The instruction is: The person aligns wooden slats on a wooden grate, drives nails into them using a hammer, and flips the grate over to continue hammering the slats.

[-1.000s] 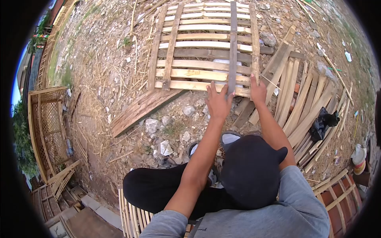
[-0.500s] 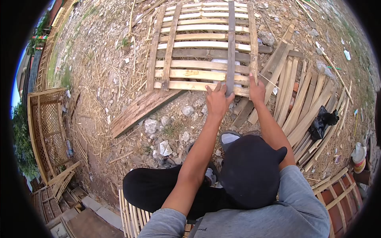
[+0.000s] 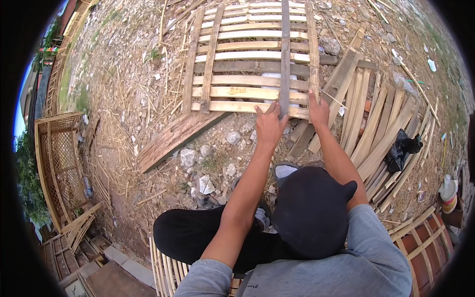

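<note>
- Head view: a slatted wooden frame [image 3: 250,55] lies at the far edge of the littered ground [image 3: 133,123], its slats running crosswise under lengthwise strips, one of them a dark batten [image 3: 285,59].
- The left hand [image 3: 270,124] touches the frame's near edge beside the end of the dark batten, fingers somewhat spread, thumb apart; whether they close around the wood cannot be told.
- The right hand [image 3: 319,112] is at the frame's near right corner, fingers against the right rail [image 3: 313,49]; how far it wraps underneath is hidden.
- Something pale shows through the slats near that corner, too covered to identify.
- A thick plank [image 3: 180,136] lies aslant by the frame's near left corner, with pale stones [image 3: 188,157] just beside it.
- Toward the ground's right edge, loose boards [image 3: 387,141] fan out next to crossed planks [image 3: 344,74], and a black plastic bag [image 3: 403,151] rests on the boards.
- At the near edge sits the person, in a dark cap [image 3: 312,218], grey shirt [image 3: 326,277] and black trousers [image 3: 193,232].
- A lattice panel [image 3: 60,153] stands along the ground's left edge.
- In the near right corner, wooden strips cross a reddish-brown panel [image 3: 420,247].
</note>
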Tool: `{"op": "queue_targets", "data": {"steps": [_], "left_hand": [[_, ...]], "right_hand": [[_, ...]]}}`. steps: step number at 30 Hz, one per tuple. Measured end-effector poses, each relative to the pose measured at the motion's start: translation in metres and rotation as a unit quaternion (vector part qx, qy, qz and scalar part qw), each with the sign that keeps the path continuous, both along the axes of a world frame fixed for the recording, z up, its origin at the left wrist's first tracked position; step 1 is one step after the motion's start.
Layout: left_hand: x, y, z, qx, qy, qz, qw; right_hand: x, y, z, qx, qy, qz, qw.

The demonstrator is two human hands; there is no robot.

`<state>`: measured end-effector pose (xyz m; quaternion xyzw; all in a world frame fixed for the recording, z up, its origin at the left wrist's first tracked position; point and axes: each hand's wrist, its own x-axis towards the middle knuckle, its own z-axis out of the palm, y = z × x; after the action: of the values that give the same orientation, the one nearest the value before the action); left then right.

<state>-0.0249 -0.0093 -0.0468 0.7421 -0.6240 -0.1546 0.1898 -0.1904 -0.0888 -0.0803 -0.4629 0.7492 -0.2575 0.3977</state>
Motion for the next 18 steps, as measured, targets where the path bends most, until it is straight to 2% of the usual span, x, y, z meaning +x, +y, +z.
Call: {"op": "queue_targets", "data": {"steps": [3,6,12,18], "left_hand": [[-0.002,0.003,0.003,0.012,0.013,0.032,0.999],[-0.010,0.004,0.006,0.018,-0.023,0.097,0.995],[-0.003,0.001,0.009,0.019,-0.074,0.083,0.994],[0.012,-0.011,0.010,0.087,-0.068,0.094,0.989]], "right_hand": [[0.000,0.002,0.003,-0.004,0.001,-0.006,1.000],[0.001,0.002,0.005,-0.004,0.000,-0.006,1.000],[0.001,0.001,-0.001,0.012,0.023,-0.011,1.000],[0.001,0.001,0.004,0.005,-0.004,-0.001,1.000]]}}
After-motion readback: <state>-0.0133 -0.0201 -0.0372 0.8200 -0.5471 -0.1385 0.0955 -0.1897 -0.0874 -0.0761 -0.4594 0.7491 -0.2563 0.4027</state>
